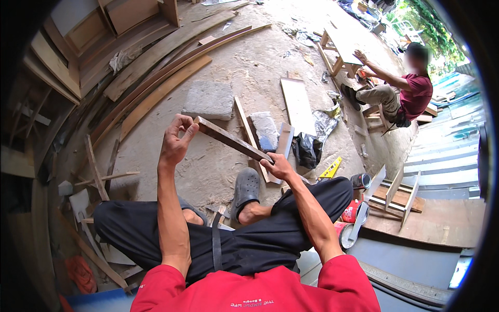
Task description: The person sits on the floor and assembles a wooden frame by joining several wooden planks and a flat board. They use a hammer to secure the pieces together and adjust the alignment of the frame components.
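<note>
A narrow dark wooden strip (232, 139) is held up in front of me, slanting from upper left down to the right. At its upper left end, my left hand (177, 139) is closed, thumb and curled fingers at the tip. My right hand (279, 168) grips the lower right end, thumb lying along the wood. Beneath the strip, on the ground, are a thin wooden batten (244, 120), a rough grey block (264, 129) and a board (284, 139). A larger pale block (209, 100) lies just beyond my left hand.
Long planks (166, 93) lie at the left, near wooden shelving (88, 41). A black plastic bag (307, 150), yellow triangular tool (331, 168) and red cans (353, 210) are at my right. Another person (416, 93) sits by a wooden bench (345, 47) at the far right.
</note>
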Motion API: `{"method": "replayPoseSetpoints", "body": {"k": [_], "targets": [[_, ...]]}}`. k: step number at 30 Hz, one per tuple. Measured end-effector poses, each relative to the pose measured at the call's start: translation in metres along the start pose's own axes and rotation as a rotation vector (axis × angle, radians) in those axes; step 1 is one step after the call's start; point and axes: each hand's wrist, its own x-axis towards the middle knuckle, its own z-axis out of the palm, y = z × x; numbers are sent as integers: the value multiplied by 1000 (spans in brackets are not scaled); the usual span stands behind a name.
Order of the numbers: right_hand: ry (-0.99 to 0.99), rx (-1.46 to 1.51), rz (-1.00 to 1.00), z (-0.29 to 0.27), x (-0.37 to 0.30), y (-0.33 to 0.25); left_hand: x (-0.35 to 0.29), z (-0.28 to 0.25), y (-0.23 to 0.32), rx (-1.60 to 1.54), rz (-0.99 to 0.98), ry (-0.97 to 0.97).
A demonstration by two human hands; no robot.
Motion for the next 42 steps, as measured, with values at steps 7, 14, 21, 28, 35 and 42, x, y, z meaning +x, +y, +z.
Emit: {"method": "replayPoseSetpoints", "body": {"k": [7, 14, 21, 28, 35, 42], "targets": [[12, -34, 4, 4, -7, 10, 1, 9, 6, 147, 57, -11], [37, -5, -17, 11, -11, 18, -1, 25, 2, 153, 68, 36], [62, -3, -40, 14, -8, 25, -1, 34, 0, 138, 99, 73], [61, -35, -63, 17, -11, 23, -1, 39, -2, 129, 123, 97], [73, -28, -85, 18, -13, 22, 0, 45, -2, 197, 157, 111], [57, 56, -52, 21, -14, 24, 5, 46, -4, 227, 195, 104]]}}
